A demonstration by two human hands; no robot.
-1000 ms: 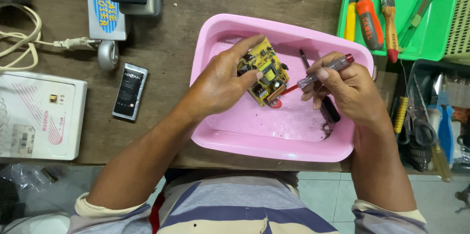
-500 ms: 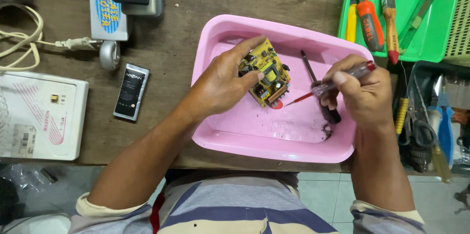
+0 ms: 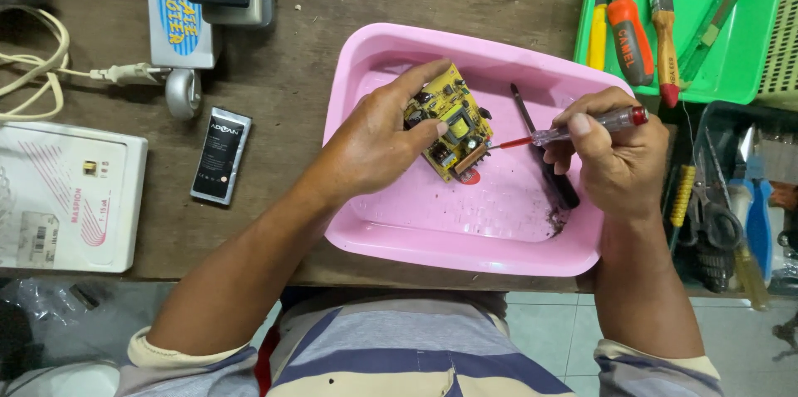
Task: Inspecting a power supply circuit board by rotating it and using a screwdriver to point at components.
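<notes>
My left hand (image 3: pixel 374 143) grips a small yellow circuit board (image 3: pixel 450 123) with several components, tilted over a pink plastic tray (image 3: pixel 465 247). My right hand (image 3: pixel 619 160) holds a small screwdriver with a clear red-capped handle (image 3: pixel 582 124); its red shaft points left and its tip touches the board's right edge. A second tool with a black handle (image 3: pixel 544 156) lies in the tray, partly under my right hand. A small red piece (image 3: pixel 470 177) lies on the tray floor below the board.
A green tray (image 3: pixel 752 85) at the top right holds a brush, an orange-handled tool and screwdrivers. A dark bin (image 3: pixel 731 222) of tools stands at the right edge. On the wooden table lie a phone battery (image 3: pixel 221 154), a white box (image 3: pixel 62 197), a cable and remotes.
My right hand has shifted slightly right and turned the screwdriver, bringing its tip against the board's right edge. My left hand keeps the board in about the same place.
</notes>
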